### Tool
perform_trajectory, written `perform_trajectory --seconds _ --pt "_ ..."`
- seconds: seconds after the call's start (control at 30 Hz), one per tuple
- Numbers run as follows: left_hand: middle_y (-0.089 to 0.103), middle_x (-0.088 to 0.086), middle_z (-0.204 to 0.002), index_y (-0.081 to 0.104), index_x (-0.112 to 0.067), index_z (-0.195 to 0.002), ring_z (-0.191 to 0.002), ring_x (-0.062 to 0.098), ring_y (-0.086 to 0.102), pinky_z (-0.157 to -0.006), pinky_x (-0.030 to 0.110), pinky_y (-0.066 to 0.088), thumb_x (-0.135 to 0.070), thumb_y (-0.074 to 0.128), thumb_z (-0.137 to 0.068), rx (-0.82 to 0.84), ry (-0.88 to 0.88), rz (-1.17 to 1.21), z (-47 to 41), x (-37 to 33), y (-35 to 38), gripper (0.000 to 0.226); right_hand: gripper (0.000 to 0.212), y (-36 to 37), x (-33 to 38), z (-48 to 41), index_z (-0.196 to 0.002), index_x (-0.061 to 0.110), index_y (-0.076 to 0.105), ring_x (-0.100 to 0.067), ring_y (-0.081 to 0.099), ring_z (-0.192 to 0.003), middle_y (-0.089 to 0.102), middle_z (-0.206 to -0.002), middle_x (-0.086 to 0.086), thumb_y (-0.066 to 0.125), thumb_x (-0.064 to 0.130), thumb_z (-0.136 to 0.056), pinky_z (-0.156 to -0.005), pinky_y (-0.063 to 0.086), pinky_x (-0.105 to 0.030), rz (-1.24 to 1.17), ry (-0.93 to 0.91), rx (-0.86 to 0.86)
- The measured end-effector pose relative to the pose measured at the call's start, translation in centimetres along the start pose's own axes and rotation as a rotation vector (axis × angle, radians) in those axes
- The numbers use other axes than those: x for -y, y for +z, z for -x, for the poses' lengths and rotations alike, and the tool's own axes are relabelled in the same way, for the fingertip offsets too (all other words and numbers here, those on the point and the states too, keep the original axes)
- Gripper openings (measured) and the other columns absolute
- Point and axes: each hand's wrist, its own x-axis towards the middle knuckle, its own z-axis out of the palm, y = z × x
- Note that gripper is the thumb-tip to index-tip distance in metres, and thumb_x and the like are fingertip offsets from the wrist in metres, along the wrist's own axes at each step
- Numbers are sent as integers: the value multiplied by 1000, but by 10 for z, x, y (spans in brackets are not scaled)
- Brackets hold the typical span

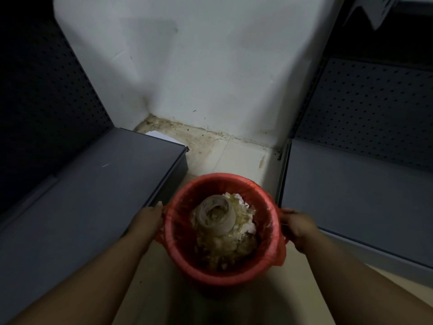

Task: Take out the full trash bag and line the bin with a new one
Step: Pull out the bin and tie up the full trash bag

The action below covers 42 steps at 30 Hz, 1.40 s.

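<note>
— Where does it stand?

— The round bin lined with a thin red plastic trash bag (221, 275) sits on the pale tiled floor (236, 158), in the gap between two grey metal shelf units: one at nine o'clock (93, 184), one at three o'clock (351, 195). A stained white wall (199, 78) closes the corner at twelve o'clock.

— And the hands?

— The left hand (146, 220) is at the bag's nine o'clock edge, fingers pinched together on the red film folded over the rim. The right hand (297, 227) is at three o'clock, closed on the film there too, though how firm that hold is I cannot tell.

— What worries you?

— The load. A tan paper cup (216, 216) lies tipped on a heap of wet-looking yellowish scraps and white paper (243, 227). The film looks thin; hauling it up by two pinched spots could stretch or tear it, I think.

— Anything else?

— The bag's mouth is wide open. If it tilts on the way up, scraps could slop over onto the floor. And the shelf edges sit close on both sides, so a swinging bag might snag.
</note>
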Motion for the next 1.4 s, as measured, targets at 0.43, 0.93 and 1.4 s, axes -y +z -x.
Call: perform_trajectory --seconds 0.43,0.93,1.4 --pt "62 34 -93 57 11 -107 -71 38 61 -66 36 45 -30 47 -92 95 -4 68 24 -38 -16 44 16 5 70 50 -108 12 56 -6 47 -35 56 -73 -8 52 6 -93 -37 36 -16 -80 -228 -88" --pt "46 -1 -49 62 -12 -81 -50 16 41 -50 26 38 -18 43 -96 93 89 759 46 -38 -7 25 13 59 81 59 -89 14 66 -26 65 -98 69 -103 -13 59 3 -89 -94 52 -39 -154 -321 -42" --pt "50 -4 -50 63 -18 -75 -51 14 44 -57 30 39 -24 45 -96 144 300 750 43 -70 -33 28 21 68 93 74 -83 14 65 -2 67 -61 69 -77 -5 58 -4 -87 -59 54 -13 -361 -477 97"
